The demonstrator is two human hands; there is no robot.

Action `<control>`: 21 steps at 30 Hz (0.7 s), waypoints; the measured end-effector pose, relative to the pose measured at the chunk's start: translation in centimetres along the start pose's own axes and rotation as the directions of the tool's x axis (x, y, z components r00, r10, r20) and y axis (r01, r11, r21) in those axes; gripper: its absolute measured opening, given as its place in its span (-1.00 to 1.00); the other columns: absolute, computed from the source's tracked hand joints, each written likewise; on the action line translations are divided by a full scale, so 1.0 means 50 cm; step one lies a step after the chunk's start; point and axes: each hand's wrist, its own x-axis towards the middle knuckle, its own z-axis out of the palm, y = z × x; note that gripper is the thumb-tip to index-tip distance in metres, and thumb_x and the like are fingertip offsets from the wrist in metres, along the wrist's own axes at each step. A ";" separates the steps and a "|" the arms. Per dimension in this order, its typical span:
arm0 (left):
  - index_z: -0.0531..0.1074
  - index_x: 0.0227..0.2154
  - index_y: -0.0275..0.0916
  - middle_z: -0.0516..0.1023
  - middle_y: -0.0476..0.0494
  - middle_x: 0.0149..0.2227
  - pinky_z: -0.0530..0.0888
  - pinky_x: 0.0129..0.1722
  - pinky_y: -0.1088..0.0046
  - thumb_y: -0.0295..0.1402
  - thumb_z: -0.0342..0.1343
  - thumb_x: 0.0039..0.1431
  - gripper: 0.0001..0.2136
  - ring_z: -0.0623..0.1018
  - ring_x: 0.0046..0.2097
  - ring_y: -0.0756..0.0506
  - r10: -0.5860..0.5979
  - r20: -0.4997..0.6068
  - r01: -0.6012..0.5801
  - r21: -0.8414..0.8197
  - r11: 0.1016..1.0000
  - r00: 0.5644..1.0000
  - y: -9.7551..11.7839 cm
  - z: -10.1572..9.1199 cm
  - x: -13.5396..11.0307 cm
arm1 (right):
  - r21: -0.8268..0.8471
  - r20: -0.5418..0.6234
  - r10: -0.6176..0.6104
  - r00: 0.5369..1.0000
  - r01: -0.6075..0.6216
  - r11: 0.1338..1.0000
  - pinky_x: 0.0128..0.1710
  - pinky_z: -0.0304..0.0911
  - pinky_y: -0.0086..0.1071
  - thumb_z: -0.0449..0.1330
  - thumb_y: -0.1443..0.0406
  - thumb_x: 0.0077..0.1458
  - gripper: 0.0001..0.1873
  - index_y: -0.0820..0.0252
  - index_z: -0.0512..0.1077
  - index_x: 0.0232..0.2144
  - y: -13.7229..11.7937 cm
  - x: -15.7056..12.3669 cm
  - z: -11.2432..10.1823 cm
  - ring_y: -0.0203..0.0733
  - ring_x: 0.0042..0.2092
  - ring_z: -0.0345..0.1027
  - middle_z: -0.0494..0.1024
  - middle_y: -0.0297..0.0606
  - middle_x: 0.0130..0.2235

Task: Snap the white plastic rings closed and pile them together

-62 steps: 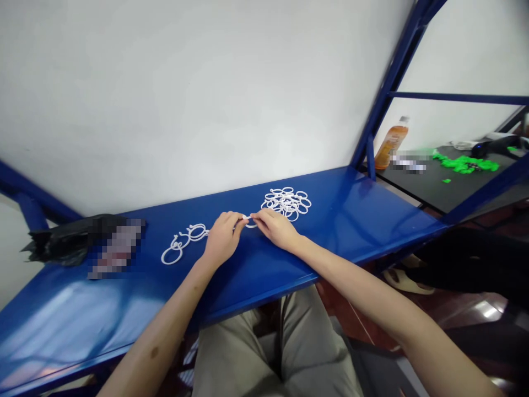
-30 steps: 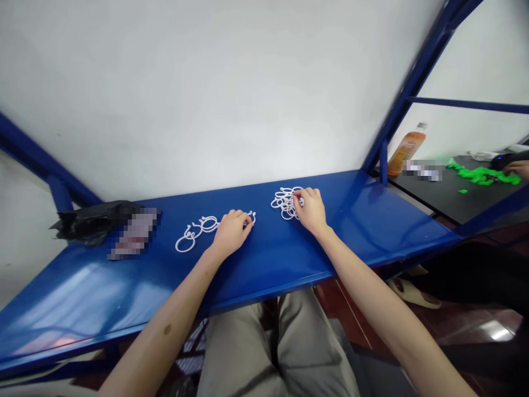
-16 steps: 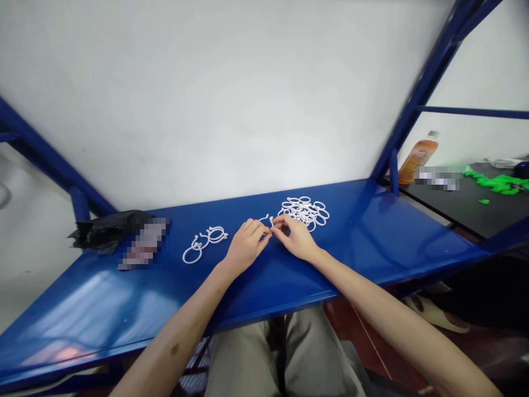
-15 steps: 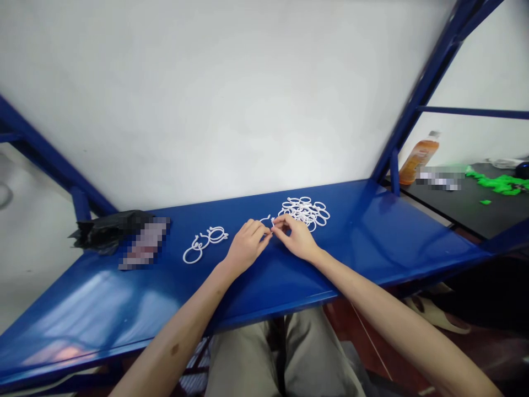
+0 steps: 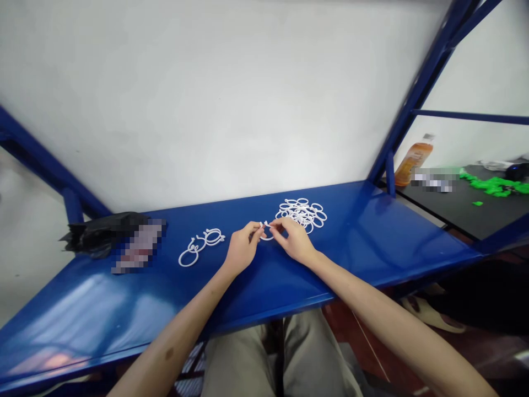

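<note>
Both my hands meet over the blue shelf (image 5: 355, 237) and pinch one white plastic ring (image 5: 266, 230) between their fingertips. My left hand (image 5: 242, 249) grips the ring's left end, my right hand (image 5: 290, 240) its right end. A loose pile of white rings (image 5: 303, 212) lies just behind my right hand. A short chain of linked white rings (image 5: 201, 246) lies on the shelf to the left of my left hand.
A black bag (image 5: 97, 238) sits at the shelf's left end. A white wall rises behind the shelf, with blue frame posts (image 5: 417, 91) on the right. Beyond them, a dark table holds an orange bottle (image 5: 410, 157) and green pieces (image 5: 494, 186).
My right hand went to the pile, took a ring and came back to meet my left hand. Both hands now pinch that ring.
</note>
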 end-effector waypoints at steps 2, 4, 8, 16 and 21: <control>0.44 -0.19 -0.14 0.66 -0.01 -0.35 0.45 -0.31 0.46 -0.19 0.02 0.33 -0.82 0.61 -0.36 -0.06 -0.049 -0.021 0.049 -0.041 0.998 0.999 0.005 -0.002 0.000 | 0.034 0.012 0.037 0.999 -0.038 0.999 -0.24 0.41 -0.31 0.19 0.27 0.26 -0.87 0.13 0.44 -0.14 0.000 -0.001 0.000 -0.19 -0.28 0.48 0.57 -0.24 -0.28; 0.43 -0.19 -0.14 0.67 0.00 -0.36 0.45 -0.31 0.46 -0.19 0.04 0.32 -0.83 0.60 -0.36 -0.06 -0.061 -0.020 0.060 -0.053 0.997 0.998 0.009 -0.002 0.000 | 0.045 0.025 0.054 0.998 -0.055 0.997 -0.28 0.40 -0.33 0.20 0.27 0.26 -0.88 0.14 0.43 -0.15 0.001 -0.001 0.000 -0.20 -0.31 0.47 0.57 -0.26 -0.31; 0.38 -0.22 -0.12 0.66 0.03 -0.38 0.43 -0.30 0.46 -0.22 0.01 0.33 -0.87 0.59 -0.38 -0.04 -0.047 0.032 0.048 -0.034 0.998 0.998 0.012 -0.003 -0.003 | -0.034 0.015 -0.025 1.000 0.025 0.999 -0.25 0.37 -0.29 0.14 0.27 0.31 -0.89 0.14 0.45 -0.23 0.002 -0.003 -0.002 -0.17 -0.29 0.43 0.54 -0.23 -0.31; 0.34 -0.33 -0.12 0.58 0.05 -0.47 0.39 -0.34 0.45 -0.30 -0.04 0.32 -0.88 0.57 -0.40 -0.06 0.033 0.057 -0.040 0.132 0.990 0.998 0.007 -0.014 -0.009 | -0.102 0.186 -0.146 0.972 0.167 0.981 -0.18 0.31 -0.24 -0.01 0.25 0.41 -0.74 0.12 0.43 -0.28 0.003 -0.007 -0.012 -0.13 -0.23 0.33 0.50 -0.20 -0.30; 0.34 -0.35 -0.13 0.59 0.02 -0.42 0.40 -0.32 0.44 -0.35 -0.06 0.33 -0.86 0.56 -0.39 -0.06 0.090 0.104 -0.108 0.190 0.976 0.990 0.012 -0.016 -0.007 | -0.137 0.231 -0.196 0.953 0.231 0.963 -0.19 0.31 -0.25 -0.04 0.27 0.41 -0.72 0.15 0.43 -0.28 -0.009 -0.004 -0.017 -0.12 -0.24 0.31 0.50 -0.17 -0.30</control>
